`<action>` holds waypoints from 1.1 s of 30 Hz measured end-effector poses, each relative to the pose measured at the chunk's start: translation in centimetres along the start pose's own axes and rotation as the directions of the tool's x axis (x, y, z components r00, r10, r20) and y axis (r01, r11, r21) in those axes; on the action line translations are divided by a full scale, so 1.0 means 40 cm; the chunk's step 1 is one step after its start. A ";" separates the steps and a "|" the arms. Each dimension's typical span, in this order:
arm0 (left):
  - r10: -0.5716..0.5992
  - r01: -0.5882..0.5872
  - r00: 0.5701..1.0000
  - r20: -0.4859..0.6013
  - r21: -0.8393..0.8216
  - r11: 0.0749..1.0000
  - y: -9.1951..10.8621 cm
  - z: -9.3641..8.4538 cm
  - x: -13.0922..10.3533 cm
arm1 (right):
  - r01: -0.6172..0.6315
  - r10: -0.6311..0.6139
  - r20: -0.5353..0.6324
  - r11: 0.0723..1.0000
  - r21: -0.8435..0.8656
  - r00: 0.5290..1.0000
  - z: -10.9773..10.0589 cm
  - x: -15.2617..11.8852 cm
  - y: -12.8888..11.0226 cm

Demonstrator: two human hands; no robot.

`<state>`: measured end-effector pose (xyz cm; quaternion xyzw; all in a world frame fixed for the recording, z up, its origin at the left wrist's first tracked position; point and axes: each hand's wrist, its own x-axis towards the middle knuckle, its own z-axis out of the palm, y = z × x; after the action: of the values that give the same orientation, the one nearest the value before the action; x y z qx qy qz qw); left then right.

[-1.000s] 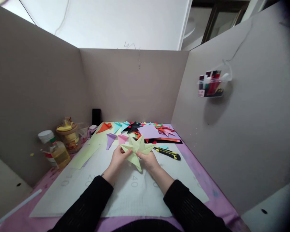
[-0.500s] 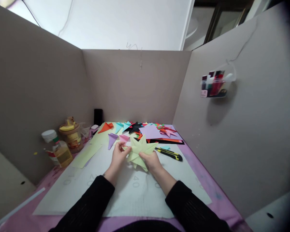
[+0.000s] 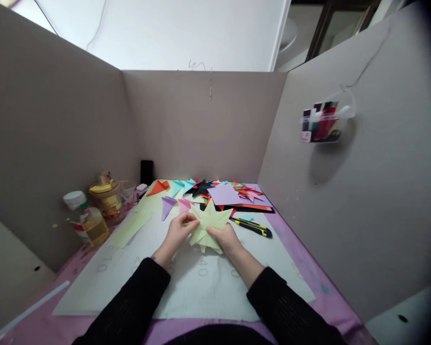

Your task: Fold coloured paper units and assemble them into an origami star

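Observation:
A pale green folded paper star (image 3: 210, 219) with several points is held up over the white sheet (image 3: 187, 292). My left hand (image 3: 179, 233) pinches its left side between thumb and fingers. On the lower right, my right hand (image 3: 227, 238) grips it, the thumb lying on the front and the other fingers hidden behind. Purple (image 3: 168, 206) and pink (image 3: 184, 205) folded paper pieces lie just beyond my left hand. Right of the star rests a black and yellow cutter knife (image 3: 253, 227).
Farther back are a black paper star (image 3: 201, 188), an orange folded piece (image 3: 158, 188) and a lilac sheet (image 3: 223, 194). A bottle (image 3: 89, 225) and a brown-yellow cup (image 3: 107, 203) stand at left. Grey panels (image 3: 201, 124) enclose the table; a clear holder (image 3: 325, 120) hangs at right.
My left hand has shifted slightly right along the star, its fingers more curled. The star has turned a little. The view has shifted slightly.

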<state>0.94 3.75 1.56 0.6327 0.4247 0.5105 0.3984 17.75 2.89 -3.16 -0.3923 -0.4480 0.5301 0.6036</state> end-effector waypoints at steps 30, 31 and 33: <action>0.034 -0.041 0.998 0.057 0.113 0.993 -0.019 -0.016 0.010 | -0.043 0.048 -0.052 0.994 0.098 0.997 0.014 -0.011 -0.041; 0.021 -0.027 0.998 0.054 0.100 0.995 -0.022 -0.016 0.011 | -0.045 0.050 -0.056 0.994 0.097 0.997 0.014 -0.010 -0.041; -0.003 -0.001 0.999 0.051 0.079 0.997 -0.025 -0.016 0.011 | -0.045 0.051 -0.057 0.994 0.102 0.997 0.013 -0.010 -0.038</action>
<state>0.22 4.51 0.87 0.6605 0.4345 0.4768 0.3842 17.68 2.31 -1.60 -0.3874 -0.3931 0.5545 0.6228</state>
